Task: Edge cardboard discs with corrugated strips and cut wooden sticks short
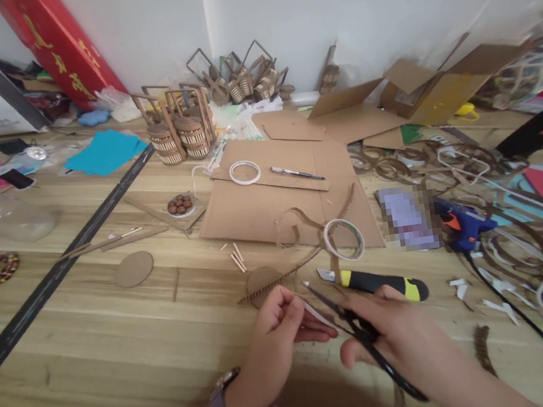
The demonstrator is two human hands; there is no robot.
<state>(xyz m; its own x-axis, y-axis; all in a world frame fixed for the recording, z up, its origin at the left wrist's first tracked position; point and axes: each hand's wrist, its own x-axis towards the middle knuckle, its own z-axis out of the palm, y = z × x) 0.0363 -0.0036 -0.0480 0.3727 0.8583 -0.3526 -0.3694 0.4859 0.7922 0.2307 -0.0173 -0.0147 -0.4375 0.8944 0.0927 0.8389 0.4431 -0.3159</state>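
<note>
Well on the near side of the cardboard sheet [252,213], the left hand [280,317] pinches a thin pale strip [322,316] between thumb and fingers, while the right hand [395,327] is wrapped around the handles of black scissors [326,298], whose blades lie close beside the strip; whether they touch it cannot be told. The trimming looks to be partway along: the strip is in the fingers, and no cut through it can be made out, so some snipping probably remains. Made-up baskets [165,144] stand beyond the far left corner of the cardboard sheet, whereas loose parts lie unjoined: a cardboard disc [134,268] to its left, short sticks [238,261] just off its near edge, and white scraps [501,309] to its near right. The scissors' long axis runs slantwise, handles away from the cardboard sheet, tips pointing forward and left toward its near edge; the strip slants much the same way, one end in the left fingers and the other toward the scissors' pivot. A utility knife [384,283] lies between the sheet and the right hand on the tabletop [171,352]
</note>
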